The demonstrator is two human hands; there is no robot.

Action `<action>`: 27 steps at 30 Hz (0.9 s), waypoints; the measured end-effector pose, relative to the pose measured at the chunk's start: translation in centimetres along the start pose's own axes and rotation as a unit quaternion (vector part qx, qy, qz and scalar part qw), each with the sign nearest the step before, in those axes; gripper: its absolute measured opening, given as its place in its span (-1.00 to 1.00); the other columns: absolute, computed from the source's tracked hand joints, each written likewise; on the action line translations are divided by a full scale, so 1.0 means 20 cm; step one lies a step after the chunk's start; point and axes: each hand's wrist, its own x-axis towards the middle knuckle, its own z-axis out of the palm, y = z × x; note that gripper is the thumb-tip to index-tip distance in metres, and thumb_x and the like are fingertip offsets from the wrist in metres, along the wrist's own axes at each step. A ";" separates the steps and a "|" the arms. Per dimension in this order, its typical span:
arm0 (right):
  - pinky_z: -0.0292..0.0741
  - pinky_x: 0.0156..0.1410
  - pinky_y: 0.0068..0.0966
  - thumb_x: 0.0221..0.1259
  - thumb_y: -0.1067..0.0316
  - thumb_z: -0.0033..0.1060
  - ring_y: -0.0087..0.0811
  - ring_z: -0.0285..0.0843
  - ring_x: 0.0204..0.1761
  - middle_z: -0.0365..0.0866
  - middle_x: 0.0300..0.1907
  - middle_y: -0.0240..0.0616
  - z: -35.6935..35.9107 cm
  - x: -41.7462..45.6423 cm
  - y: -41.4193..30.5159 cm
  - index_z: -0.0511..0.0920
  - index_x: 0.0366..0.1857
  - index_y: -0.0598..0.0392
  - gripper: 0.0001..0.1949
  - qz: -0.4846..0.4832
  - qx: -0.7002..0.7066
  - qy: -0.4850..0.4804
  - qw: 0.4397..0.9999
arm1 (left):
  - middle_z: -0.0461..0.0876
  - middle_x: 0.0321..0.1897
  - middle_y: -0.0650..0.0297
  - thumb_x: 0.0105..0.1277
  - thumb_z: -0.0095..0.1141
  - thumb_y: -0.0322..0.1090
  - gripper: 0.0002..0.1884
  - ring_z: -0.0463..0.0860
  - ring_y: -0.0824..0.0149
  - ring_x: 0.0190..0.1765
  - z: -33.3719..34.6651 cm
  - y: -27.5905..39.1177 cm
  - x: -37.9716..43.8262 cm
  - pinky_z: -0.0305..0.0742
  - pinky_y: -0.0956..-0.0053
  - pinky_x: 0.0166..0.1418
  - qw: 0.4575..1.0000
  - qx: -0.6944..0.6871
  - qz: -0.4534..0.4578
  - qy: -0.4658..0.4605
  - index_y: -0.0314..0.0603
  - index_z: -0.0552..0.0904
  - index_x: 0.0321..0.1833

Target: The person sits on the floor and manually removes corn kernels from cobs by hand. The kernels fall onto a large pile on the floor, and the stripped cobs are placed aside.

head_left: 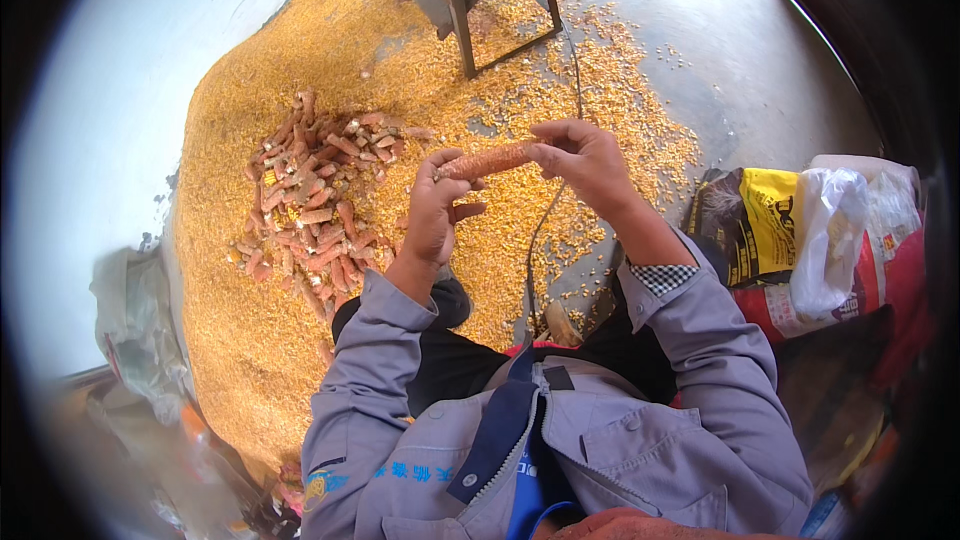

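A reddish corn cob, stripped of most or all of its kernels, spans the gap between my hands above the floor. My left hand grips its left end, thumb and fingers around it. At the other end, my right hand pinches the tip between thumb and fingers. Below and to the left lies a heap of bare corn cobs, a few with yellow kernels still on them. Loose yellow corn kernels spread thickly over the floor beneath both hands.
A metal-legged machine or stand rises among the kernels ahead. A dark cable runs from it towards my feet. Plastic sacks and bags lie at the right, more plastic bags at the left by the white wall.
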 end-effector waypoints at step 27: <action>0.54 -0.52 -0.45 0.47 -0.11 0.28 -0.49 0.54 -0.59 0.62 -0.54 -0.31 -0.04 0.05 -0.02 0.69 -0.36 0.15 -0.54 0.142 -0.106 -0.037 0.983 | 0.67 0.07 0.18 0.45 0.29 -0.55 -0.74 0.70 0.40 -0.04 -0.10 -0.04 0.02 0.66 0.50 -0.04 0.900 0.323 0.276 -0.100 -0.33 0.68 0.16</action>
